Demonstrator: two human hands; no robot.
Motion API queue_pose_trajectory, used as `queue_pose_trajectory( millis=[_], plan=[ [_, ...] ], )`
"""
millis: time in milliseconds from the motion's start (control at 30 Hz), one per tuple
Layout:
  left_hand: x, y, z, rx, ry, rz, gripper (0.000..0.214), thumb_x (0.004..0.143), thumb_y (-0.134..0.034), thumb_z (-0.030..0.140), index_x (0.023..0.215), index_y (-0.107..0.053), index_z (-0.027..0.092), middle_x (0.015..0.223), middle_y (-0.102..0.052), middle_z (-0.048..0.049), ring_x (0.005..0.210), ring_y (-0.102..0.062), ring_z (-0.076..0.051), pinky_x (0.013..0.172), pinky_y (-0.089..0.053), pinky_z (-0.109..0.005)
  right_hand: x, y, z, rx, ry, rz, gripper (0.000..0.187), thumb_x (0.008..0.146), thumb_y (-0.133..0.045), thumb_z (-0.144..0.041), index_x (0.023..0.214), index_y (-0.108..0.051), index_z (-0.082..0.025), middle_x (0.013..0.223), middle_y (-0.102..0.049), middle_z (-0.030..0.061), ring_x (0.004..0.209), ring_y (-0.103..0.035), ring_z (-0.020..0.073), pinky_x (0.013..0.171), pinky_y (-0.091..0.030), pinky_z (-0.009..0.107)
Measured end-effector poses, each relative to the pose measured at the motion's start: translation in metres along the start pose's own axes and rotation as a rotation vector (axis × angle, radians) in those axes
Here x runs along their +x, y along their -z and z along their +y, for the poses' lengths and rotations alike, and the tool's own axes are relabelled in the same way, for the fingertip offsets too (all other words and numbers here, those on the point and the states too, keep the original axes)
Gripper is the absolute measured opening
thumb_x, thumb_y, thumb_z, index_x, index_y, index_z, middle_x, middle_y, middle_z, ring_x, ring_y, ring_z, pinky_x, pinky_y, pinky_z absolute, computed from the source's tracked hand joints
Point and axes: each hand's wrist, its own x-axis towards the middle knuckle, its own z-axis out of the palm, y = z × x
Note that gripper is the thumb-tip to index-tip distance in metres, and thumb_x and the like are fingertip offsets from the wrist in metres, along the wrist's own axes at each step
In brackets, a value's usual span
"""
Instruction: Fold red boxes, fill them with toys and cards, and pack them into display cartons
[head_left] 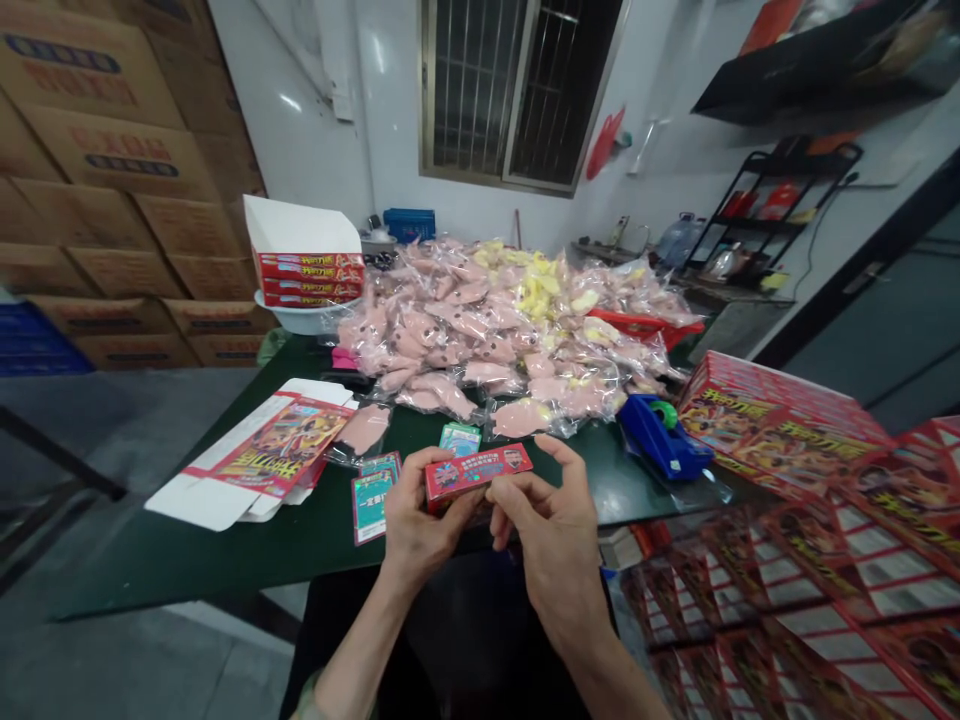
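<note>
A small red printed carton [480, 472] is held level over the near edge of the green table. My left hand [420, 510] is closed around its left end, thumb in front and fingers behind. My right hand [551, 520] is closed at the other end, with the thumb on the carton's near side and the index finger bent up by the far corner. Its other fingers curl below, partly hidden. Behind the carton lie green printed cards [460, 438], and more teal cards [369, 508] lie left of my left hand.
Clear-bagged pink and yellow pieces [480, 330] heap across the table [187, 560]. Flattened red-and-white cartons [262, 455] lie left, with a white box of red packs [311, 275] behind. A blue tape dispenser [664, 440] stands right, beside stacked red display boxes [780, 425].
</note>
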Motion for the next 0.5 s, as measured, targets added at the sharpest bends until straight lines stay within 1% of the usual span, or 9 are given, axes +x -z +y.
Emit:
queue_pose_trajectory(
  millis=[67,167,333,400,500],
  plan=[
    [-0.001,0.0,-0.001,-0.027,0.021,-0.005,0.038,0.066,-0.075,0.028,0.094,-0.051,0.021,0.07,-0.063,0.0041,0.053,-0.061,-0.011,0.048,-0.048,-0.019,0.001,-0.002,0.002,0.001,-0.022,0.014,0.051,0.074,-0.066,-0.023,0.113,-0.034,-0.021,0.05,-0.057,-0.0101,0.039,-0.048,0.0079,0.036,-0.04,0.016],
    [-0.002,0.0,-0.002,-0.052,0.017,-0.01,0.038,0.066,-0.075,0.026,0.095,-0.051,0.02,0.07,-0.064,0.0033,0.052,-0.061,-0.011,0.046,-0.047,-0.019,0.0,-0.005,0.004,0.019,-0.037,0.041,0.05,0.072,-0.067,-0.026,0.11,-0.035,-0.021,0.052,-0.06,-0.0082,0.037,-0.048,0.0082,0.035,-0.04,0.016],
    [-0.003,0.0,-0.003,-0.017,-0.005,-0.012,0.036,0.067,-0.073,0.025,0.096,-0.052,0.019,0.068,-0.064,0.0043,0.051,-0.06,-0.01,0.046,-0.047,-0.018,-0.001,-0.009,0.007,0.039,-0.06,0.092,0.052,0.071,-0.069,-0.028,0.109,-0.034,-0.021,0.054,-0.062,-0.0072,0.036,-0.048,0.0084,0.034,-0.04,0.017],
    [-0.005,0.0,-0.003,0.009,-0.041,-0.002,0.035,0.068,-0.072,0.024,0.096,-0.052,0.02,0.069,-0.064,0.0042,0.052,-0.061,-0.009,0.048,-0.048,-0.018,0.0,-0.011,0.009,0.016,-0.064,0.121,0.052,0.07,-0.069,-0.028,0.108,-0.034,-0.021,0.052,-0.061,-0.008,0.035,-0.047,0.0079,0.034,-0.039,0.016],
    [-0.006,0.0,-0.005,0.085,-0.131,0.025,0.035,0.068,-0.072,0.023,0.097,-0.052,0.019,0.075,-0.064,0.0025,0.057,-0.062,-0.01,0.052,-0.049,-0.019,0.002,-0.014,0.012,-0.028,-0.049,0.175,0.051,0.069,-0.071,-0.028,0.105,-0.035,-0.021,0.048,-0.057,-0.0108,0.033,-0.043,0.0059,0.033,-0.036,0.014]
  ],
)
